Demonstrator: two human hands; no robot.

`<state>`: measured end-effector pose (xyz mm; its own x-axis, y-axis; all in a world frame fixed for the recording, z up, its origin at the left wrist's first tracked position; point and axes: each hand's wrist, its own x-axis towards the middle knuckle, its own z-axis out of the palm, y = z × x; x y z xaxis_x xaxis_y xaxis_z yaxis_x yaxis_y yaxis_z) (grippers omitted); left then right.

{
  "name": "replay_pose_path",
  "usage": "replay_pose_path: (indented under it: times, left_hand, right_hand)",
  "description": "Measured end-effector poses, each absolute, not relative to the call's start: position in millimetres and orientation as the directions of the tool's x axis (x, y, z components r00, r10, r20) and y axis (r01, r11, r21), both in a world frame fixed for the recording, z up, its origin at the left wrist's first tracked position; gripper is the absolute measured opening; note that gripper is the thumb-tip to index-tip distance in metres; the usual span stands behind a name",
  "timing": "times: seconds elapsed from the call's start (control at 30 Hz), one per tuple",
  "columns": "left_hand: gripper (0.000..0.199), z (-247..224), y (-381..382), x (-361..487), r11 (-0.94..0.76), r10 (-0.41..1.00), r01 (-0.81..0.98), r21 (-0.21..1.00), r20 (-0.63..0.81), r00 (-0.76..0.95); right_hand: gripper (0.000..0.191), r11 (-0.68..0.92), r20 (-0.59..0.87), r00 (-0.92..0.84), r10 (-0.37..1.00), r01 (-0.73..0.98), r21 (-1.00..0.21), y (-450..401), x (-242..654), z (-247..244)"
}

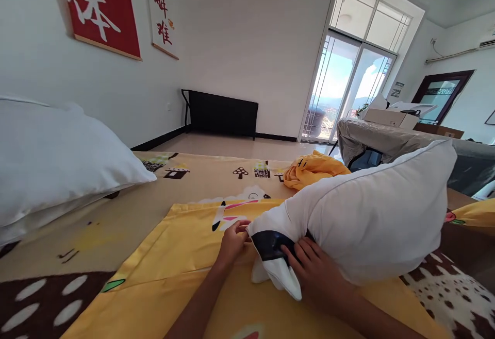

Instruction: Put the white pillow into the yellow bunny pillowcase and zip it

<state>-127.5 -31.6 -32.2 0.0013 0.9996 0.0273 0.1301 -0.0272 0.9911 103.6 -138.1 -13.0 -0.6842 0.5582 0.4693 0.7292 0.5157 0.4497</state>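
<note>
A plump white pillow lies tilted over a yellow pillowcase printed with a cartoon rabbit and carrots. Its near end is bunched and narrow, with a shiny black band across it. My left hand is closed at the left edge of the bunched end, its fingertips partly hidden there. My right hand curls over the band and the pillow's near side, pressing the fabric together; its thumb is hidden.
Another white pillow lies at the left on the patterned beige and brown blanket. A crumpled orange-yellow cloth sits behind the pillow. At the right stands a plastic-covered table with a box. A black folded frame leans by the wall.
</note>
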Motion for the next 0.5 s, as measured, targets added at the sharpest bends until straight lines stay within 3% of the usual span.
replay_pose_path:
  times: [0.2,0.37,0.5]
  left_hand:
    - [0.034,-27,-28,-140,0.067,0.998,0.279,0.958,-0.061,-0.03]
    - [0.014,-16,-32,-148,-0.085,0.996,0.456,0.886,0.094,0.003]
    - [0.014,-5,-37,-154,-0.193,0.979,0.5,0.844,0.199,0.041]
  right_hand:
    - [0.053,0.42,0.546,-0.644,0.536,0.765,0.489,-123,91,-26]
    - [0.037,0.474,0.683,-0.601,0.415,0.784,0.401,-96,84,-20]
    - [0.025,0.481,0.792,-0.514,0.33,0.813,0.328,-74,111,27]
